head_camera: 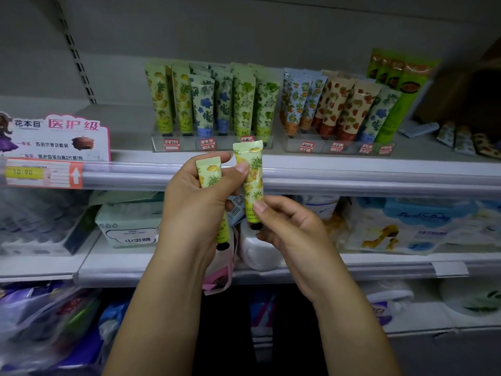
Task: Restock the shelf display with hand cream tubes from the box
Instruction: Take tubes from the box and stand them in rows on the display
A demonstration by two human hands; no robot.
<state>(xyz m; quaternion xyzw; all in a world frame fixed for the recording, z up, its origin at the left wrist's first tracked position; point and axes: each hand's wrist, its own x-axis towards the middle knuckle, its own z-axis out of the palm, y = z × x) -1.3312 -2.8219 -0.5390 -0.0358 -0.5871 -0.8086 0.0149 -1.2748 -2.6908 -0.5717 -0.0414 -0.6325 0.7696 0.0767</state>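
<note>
Holding two pineapple-print tubes before the shelf (352,165): our left hand (195,202) grips the first tube (210,173) in curled fingers and its thumb presses the second tube (252,180), whose lower end our right hand (287,226) pinches. Both tubes stand near upright, crimp up, black cap down. The display tray (187,145) lies above and just beyond the hands; its pineapple column (160,101) sits up-left, so we judge the left hand nearer. A brown shape (461,90) far right may be the box, too blurred to confirm.
</note>
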